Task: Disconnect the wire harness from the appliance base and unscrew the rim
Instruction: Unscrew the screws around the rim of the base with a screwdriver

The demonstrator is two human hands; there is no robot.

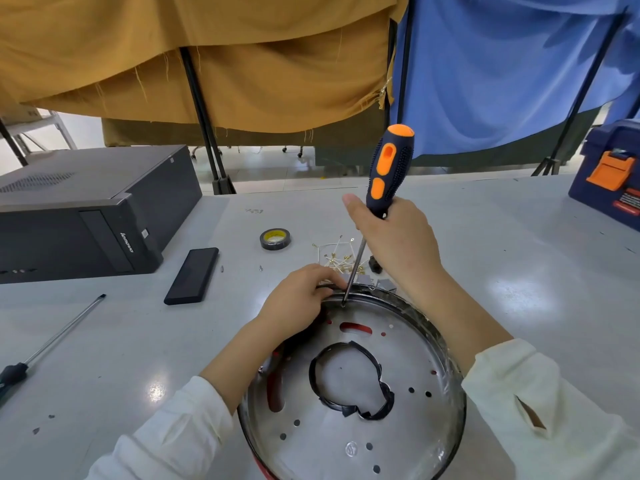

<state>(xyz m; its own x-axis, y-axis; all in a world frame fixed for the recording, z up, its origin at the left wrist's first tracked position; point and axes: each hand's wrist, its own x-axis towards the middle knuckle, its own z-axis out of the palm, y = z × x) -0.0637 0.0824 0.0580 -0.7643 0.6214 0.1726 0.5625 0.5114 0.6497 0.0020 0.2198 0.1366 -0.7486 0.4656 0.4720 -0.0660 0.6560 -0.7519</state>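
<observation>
A: Where's the appliance base [349, 393]?
B: Round metal pan on the grey table [502, 258], right under you. Your left hand [298, 303] grips its rim [398, 303] at about 11 o'clock, fingers curled over the edge.
A: Right hand [398, 244]?
B: Wrapped round the orange-and-black screwdriver [388, 171] low on the handle. Shaft nearly upright, tip on the rim at 12 o'clock, just beside your left fingers.
A: Harness?
B: Loose white wire harness [337, 256] on the table past 12 o'clock, off the base. Tape roll [275, 239] at 11, Lenovo PC case [79, 216] at 10
</observation>
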